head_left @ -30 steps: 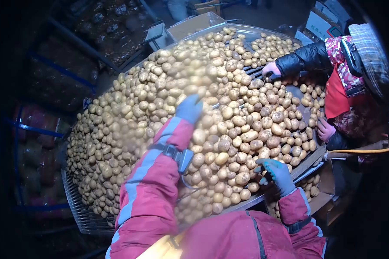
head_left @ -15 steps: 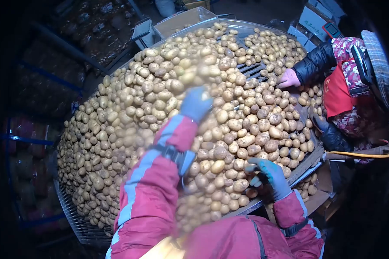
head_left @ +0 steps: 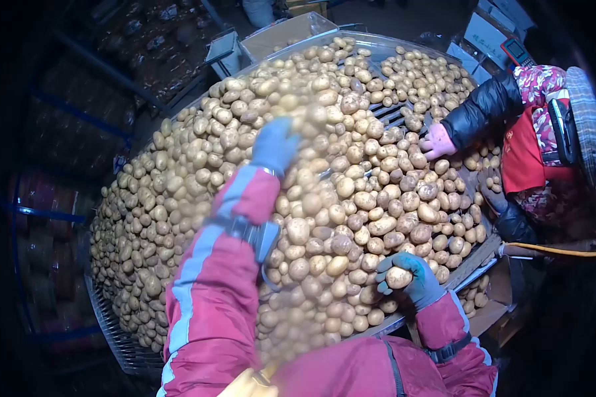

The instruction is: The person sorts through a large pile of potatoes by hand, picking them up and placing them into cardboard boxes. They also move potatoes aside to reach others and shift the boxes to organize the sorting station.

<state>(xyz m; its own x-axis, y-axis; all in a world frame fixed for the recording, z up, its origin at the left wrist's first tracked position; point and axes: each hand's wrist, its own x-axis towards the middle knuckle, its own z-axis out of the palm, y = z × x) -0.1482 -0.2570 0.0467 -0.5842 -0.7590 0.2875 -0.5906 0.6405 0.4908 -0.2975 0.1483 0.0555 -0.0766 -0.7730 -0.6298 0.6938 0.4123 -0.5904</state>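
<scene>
A wide heap of potatoes (head_left: 377,226) covers the slatted sorting table. In a grey-blue glove, my left hand (head_left: 275,147) reaches over the left-middle of the heap, against the potatoes there. Its fingers are smeared and partly hidden, so I cannot make out their grip. My right hand (head_left: 418,281), in a teal and grey glove, is near the table's front edge. Its fingers curl round one potato (head_left: 398,278), which shows on the palm side.
Across on the right, a co-worker's pink-gloved hand (head_left: 437,141) touches potatoes near the bare slats (head_left: 389,115). Cardboard boxes stand at the back, one (head_left: 288,34) beyond the rim. A box (head_left: 487,311) with potatoes sits below the front edge. A yellow cable (head_left: 553,249) runs right.
My left hand has moved left and slightly up over the heap. My right hand has closed round a potato. The co-worker's pink-gloved hand has shifted slightly downward.
</scene>
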